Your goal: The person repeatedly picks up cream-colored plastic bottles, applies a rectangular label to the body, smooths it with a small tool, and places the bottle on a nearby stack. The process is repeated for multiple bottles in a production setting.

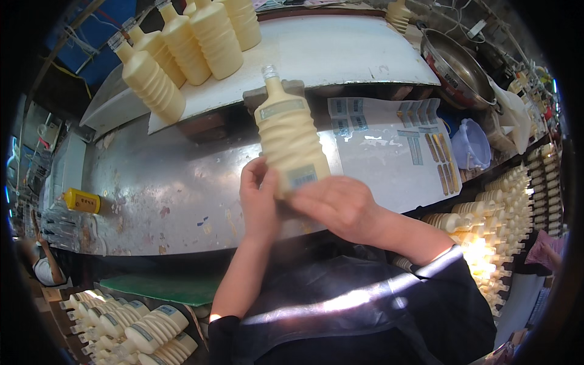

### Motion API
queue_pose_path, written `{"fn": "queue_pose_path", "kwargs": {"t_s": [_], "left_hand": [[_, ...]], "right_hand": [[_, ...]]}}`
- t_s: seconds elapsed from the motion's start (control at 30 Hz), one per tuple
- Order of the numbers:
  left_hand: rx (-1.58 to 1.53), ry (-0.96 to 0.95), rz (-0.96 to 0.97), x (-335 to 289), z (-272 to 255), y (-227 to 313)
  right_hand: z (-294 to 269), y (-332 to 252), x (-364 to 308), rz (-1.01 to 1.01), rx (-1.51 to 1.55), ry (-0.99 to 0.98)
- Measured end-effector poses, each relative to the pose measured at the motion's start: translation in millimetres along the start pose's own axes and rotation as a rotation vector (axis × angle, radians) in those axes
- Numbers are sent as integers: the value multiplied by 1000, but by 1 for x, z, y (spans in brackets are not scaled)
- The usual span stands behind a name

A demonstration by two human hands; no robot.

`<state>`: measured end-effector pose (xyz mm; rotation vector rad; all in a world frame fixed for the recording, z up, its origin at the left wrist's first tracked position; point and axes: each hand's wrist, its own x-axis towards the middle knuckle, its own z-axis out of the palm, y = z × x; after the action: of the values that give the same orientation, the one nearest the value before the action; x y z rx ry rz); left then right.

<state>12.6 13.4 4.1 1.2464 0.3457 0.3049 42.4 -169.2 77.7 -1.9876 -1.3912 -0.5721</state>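
Observation:
A cream, ribbed bottle [291, 139] with a clear neck stands tilted over the metal worktable, its neck pointing away from me. It bears one label strip at the shoulder and a blue-grey label [302, 176] near its base. My left hand [258, 191] grips the bottle's lower left side, thumb and fingers closed on it. My right hand [337, 204] lies against the bottle's base just below the label, with its fingers stretched out and slightly blurred. A dark block [249, 100] shows behind the bottle.
Several cream bottles [216, 42] stand on the white shelf [340, 45]. A sheet of labels [383, 164] lies right of the bottle, near a lilac bucket [471, 145]. A yellow bottle [82, 201] lies on the metal table [146, 194]. More bottles [155, 328] are stacked low on both sides.

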Motion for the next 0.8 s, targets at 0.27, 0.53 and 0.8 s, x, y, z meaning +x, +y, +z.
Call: {"fn": "queue_pose_path", "kwargs": {"t_s": [0.27,0.53,0.8], "left_hand": [[-233,-28,-94,-2,-8,0],[-166,-36,-39,0,-15,-8],[149,11,117,-7,9,-12]], "right_hand": [[13,-24,17,-56,-148,-107],[23,-33,4,105,43,-190],[42,-10,23,523,179,129]]}}
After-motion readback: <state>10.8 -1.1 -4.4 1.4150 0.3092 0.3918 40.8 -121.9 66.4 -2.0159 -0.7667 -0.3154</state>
